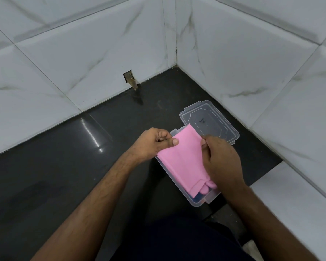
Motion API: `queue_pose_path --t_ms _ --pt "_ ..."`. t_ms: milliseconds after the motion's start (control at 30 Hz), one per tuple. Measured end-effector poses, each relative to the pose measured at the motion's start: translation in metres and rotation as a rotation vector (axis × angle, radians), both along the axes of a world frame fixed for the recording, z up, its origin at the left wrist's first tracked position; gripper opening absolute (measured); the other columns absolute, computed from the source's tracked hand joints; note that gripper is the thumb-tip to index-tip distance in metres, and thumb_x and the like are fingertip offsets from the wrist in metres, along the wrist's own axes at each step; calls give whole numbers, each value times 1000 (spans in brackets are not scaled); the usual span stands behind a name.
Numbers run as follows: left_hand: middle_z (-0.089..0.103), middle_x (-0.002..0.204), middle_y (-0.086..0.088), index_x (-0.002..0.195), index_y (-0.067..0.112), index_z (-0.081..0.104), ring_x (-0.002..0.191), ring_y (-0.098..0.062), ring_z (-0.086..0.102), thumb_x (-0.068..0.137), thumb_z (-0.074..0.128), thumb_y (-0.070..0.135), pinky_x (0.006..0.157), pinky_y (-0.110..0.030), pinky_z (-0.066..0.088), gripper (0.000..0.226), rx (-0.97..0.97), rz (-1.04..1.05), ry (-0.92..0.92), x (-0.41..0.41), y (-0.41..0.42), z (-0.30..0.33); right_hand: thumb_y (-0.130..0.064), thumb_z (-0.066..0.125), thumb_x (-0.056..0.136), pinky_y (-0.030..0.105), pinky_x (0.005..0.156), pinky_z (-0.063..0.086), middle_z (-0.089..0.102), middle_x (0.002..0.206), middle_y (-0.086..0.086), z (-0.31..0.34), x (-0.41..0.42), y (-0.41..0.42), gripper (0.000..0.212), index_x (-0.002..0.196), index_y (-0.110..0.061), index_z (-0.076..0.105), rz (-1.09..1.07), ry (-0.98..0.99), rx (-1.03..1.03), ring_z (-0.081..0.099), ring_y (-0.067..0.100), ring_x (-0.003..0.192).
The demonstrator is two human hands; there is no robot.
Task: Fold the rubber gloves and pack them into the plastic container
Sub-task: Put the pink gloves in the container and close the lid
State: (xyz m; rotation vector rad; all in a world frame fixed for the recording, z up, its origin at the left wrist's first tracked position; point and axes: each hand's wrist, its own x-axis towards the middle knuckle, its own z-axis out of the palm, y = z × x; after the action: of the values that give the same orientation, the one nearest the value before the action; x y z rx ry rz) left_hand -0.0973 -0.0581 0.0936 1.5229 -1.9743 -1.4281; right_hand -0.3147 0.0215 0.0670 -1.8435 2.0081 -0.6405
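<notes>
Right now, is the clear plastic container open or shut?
Open. Its clear lid lies flat on the black counter behind the clear plastic container, while both hands hold the folded pink rubber glove over it.

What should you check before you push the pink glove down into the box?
1. Box is open: ok. The lid lies flat behind the plastic container.
2. Glove is folded: ok. The pink glove looks like a flat packet, with its fingers tucked at the near end.
3. Both hands hold it: ok. The left hand pinches the far left corner and the right hand grips the right edge.
4. Glove is above the box: ok, though its far corner pokes past the rim.
5. Room inside: cannot tell. Something dark blue shows underneath.
6. Box sits steady on the black counter: ok.
</notes>
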Motion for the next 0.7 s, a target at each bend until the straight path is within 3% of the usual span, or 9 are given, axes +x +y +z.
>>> queue_pose_path --t_ms 67,133,233,300,400,467,600,700 --pt "68 68 18 93 22 66 70 -3 67 90 76 41 77 -43 60 22 -57 8 -100 -3 0 3 -43 44 102 32 81 53 72 97 1 -2 -2 -5 41 130 -16 59 -11 24 -10 67 18 82" --pt "73 87 13 103 24 60 84 -10 71 87 78 44 80 -44 62 31 -125 68 -220 -7 6 6 -37 49 103 28 75 52 70 90 -2 -2 -1 -8 36 133 -18 56 5 52 -15 62 13 73" --pt "66 99 14 98 32 57 94 -11 61 87 80 37 66 -31 51 26 -514 122 -488 -10 23 6 -32 53 102 36 82 55 72 101 4 -3 2 -8 34 133 -17 60 54 69 -38 64 18 84" --pt "62 109 12 103 34 65 102 -11 54 88 79 31 70 -27 46 20 -674 56 -549 -10 33 7 -29 57 100 41 85 56 71 105 7 -6 4 -6 35 131 -14 64 65 67 -84 63 22 91" --pt "60 122 8 131 32 66 114 -12 56 96 71 29 91 -33 51 35 -612 -68 -521 -10 42 5 -26 57 100 43 86 56 60 107 9 -10 3 -6 33 130 -14 64 36 72 -94 48 17 96" --pt "61 125 6 139 30 62 116 -13 57 100 65 28 99 -37 51 39 -589 -76 -558 -10 47 2 -23 58 100 42 89 55 54 110 10 -11 1 -8 32 129 -15 64 27 63 -85 46 18 101" --pt "65 120 5 133 25 66 112 -13 58 100 65 25 99 -37 52 33 -519 -22 -566 -6 50 -4 -20 57 101 42 95 54 52 118 9 -13 -1 -12 30 130 -17 63 96 35 -54 49 22 110" --pt "68 114 9 120 27 71 109 -12 59 100 65 26 97 -35 50 20 -529 -46 -602 -5 52 -5 -21 52 103 48 102 53 48 131 9 -13 -3 -15 39 141 -21 55 165 19 -1 48 25 121"
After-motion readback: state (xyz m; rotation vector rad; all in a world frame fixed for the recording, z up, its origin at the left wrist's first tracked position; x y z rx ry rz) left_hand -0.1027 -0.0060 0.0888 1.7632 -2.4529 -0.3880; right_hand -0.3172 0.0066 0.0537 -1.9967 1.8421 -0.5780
